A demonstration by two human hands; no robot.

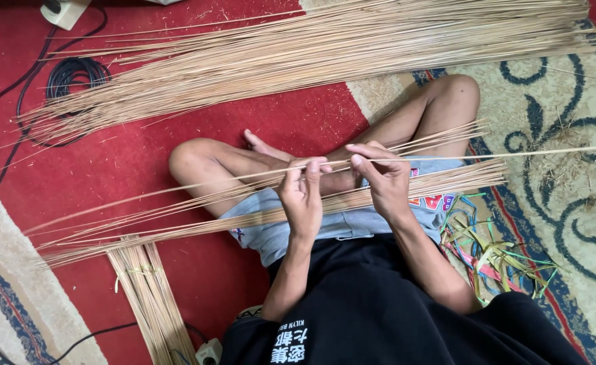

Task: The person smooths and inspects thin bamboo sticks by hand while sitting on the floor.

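While both pinch it | left hand, right hand | thin reed runs between fingertips

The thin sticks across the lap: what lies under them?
Under the sticks across the lap show grey shorts, crossed bare legs and red carpet. Both hands pinch one stick; the sticks partly cover the feet.

A single thin stick runs nearly level across the lap, pale tan and straight, pinched between the fingers of both hands, its far end reaching out to the right over the patterned carpet. Just below it a loose bundle of sticks of the same kind lies across the thighs, fanning out toward the left over the red carpet.
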